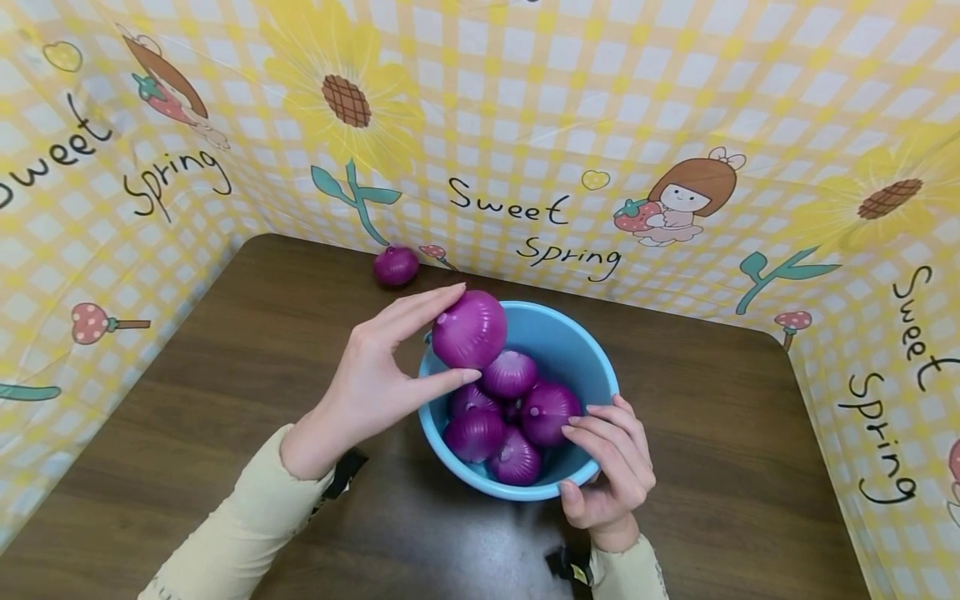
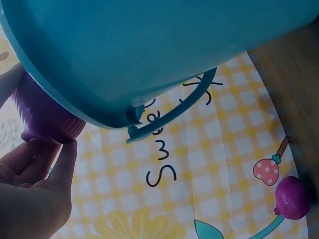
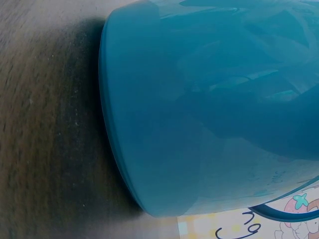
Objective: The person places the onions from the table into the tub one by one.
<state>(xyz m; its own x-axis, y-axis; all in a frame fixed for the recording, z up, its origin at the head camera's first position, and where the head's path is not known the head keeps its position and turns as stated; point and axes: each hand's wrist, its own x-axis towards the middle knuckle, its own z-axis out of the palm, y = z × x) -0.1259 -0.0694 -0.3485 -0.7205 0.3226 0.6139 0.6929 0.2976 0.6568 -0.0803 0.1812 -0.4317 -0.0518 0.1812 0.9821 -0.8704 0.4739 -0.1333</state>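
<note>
In the head view my left hand (image 1: 367,379) holds a purple onion (image 1: 470,330) between thumb and fingers, over the left rim of a light blue bucket (image 1: 592,340). The left wrist view shows this onion (image 2: 47,112) beside the bucket's rim, my fingertips on it. Several purple onions (image 1: 510,373) lie inside the bucket. My right hand (image 1: 618,458) grips the bucket's right rim, fingers over the edge and thumb on the near side. The right wrist view is filled by the bucket's outer wall (image 3: 164,114); that hand is hidden there.
Another purple onion (image 1: 396,266) rests on the brown wooden table (image 1: 180,375), near its back edge. A patterned yellow checked cloth (image 1: 510,125) rises behind and at both sides. The bucket's blue handle (image 2: 187,105) hangs off its side.
</note>
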